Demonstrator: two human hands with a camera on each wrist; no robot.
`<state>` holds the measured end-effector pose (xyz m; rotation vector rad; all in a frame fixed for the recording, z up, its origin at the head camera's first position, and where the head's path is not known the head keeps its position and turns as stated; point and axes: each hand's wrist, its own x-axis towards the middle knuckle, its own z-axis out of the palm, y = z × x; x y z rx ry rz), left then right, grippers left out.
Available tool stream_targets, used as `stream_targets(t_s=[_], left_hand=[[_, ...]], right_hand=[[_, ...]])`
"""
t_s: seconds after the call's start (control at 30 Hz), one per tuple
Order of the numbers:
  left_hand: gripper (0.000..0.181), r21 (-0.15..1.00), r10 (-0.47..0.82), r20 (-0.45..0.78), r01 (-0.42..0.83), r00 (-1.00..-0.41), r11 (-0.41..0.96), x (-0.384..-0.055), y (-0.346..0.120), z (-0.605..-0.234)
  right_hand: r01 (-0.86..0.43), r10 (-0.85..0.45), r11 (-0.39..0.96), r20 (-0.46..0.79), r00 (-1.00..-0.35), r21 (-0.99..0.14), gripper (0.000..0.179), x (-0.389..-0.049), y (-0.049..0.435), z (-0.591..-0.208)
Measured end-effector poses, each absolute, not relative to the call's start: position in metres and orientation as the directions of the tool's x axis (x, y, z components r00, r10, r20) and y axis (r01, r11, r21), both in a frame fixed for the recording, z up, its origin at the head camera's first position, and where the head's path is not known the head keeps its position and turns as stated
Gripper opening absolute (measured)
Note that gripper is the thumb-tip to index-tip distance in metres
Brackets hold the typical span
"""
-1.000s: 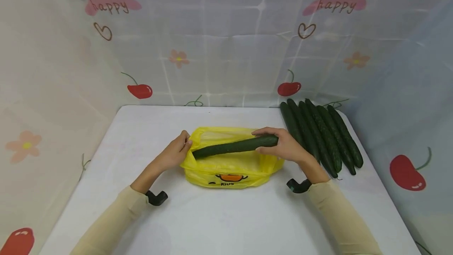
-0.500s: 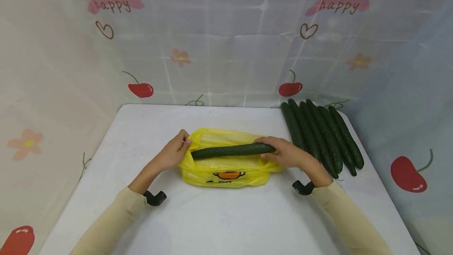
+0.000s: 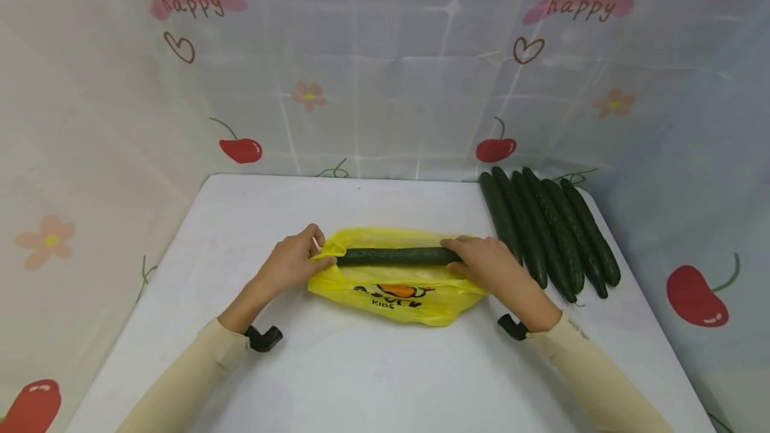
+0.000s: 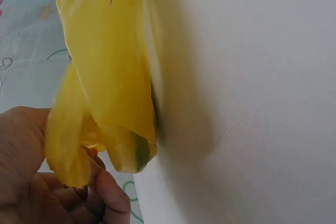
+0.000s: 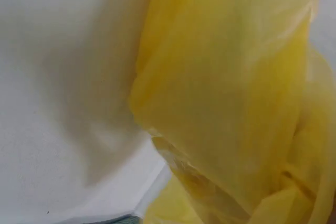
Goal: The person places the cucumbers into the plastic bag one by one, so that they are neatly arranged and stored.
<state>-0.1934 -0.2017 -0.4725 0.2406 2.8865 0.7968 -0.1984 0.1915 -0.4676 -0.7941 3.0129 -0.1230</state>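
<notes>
A yellow plastic bag (image 3: pixel 394 299) with a printed front lies at mid-table, its mouth facing up. Inside that mouth a long dark green cucumber (image 3: pixel 397 256) lies crosswise, nearly level. My left hand (image 3: pixel 293 258) pinches the bag's left edge, thumb by the cucumber's left end. My right hand (image 3: pixel 493 264) grips the cucumber's right end at the bag's right side. In the left wrist view, the bag (image 4: pixel 110 61) hangs beside my curled fingers (image 4: pixel 113 190), with dark green showing through its lower corner. The bag (image 5: pixel 226 77) hides my right fingers in the right wrist view.
Several cucumbers (image 3: pixel 553 236) lie side by side at the back right of the white table (image 3: pixel 361 373), close to my right forearm. A patterned curtain (image 3: pixel 385 72) stands behind the table and along both sides.
My right hand has lowered the cucumber's right end, so it lies flatter in the bag. My left thumb has moved toward its left end. The bag's front now shows more print.
</notes>
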Motion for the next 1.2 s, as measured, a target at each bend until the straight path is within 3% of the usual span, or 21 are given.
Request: stream_targets(t_s=[0.1,0.2,0.43,0.6,0.77,0.93,1.2], left_hand=[[0.025,0.534,0.208,-0.048,0.151,-0.977,0.832,-0.194,-0.203,-0.472],[0.015,0.54,0.241,0.005,0.205,-0.97,0.816,-0.195,-0.204,-0.472],[0.016,0.588,0.263,0.067,0.251,-0.963,0.769,-0.196,-0.202,-0.463],[0.014,0.61,0.266,0.096,0.268,-0.959,0.746,-0.196,-0.195,-0.457],[0.015,0.617,0.265,0.108,0.273,-0.958,0.738,-0.194,-0.191,-0.457],[0.017,0.642,0.262,0.11,0.27,-0.959,0.717,-0.194,-0.19,-0.459],[0.02,0.672,0.264,0.071,0.242,-0.962,0.7,-0.193,-0.193,-0.462]], right_hand=[[-0.479,-0.48,0.877,-0.026,-0.877,-0.043,0.055,-0.196,0.189,-0.465],[-0.461,-0.462,0.887,-0.049,-0.886,-0.02,0.062,-0.193,0.189,-0.462],[-0.409,-0.407,0.912,-0.049,-0.912,0.022,0.085,-0.183,0.191,-0.449],[-0.32,-0.311,0.945,-0.114,-0.944,0.072,0.103,-0.178,0.189,-0.433],[-0.271,-0.259,0.959,-0.134,-0.957,0.08,0.112,-0.174,0.196,-0.428],[-0.26,-0.259,0.965,-0.057,-0.964,0.026,0.104,-0.177,0.211,-0.422],[-0.22,-0.204,0.968,0.129,-0.97,-0.124,0.066,-0.194,0.239,-0.416]])
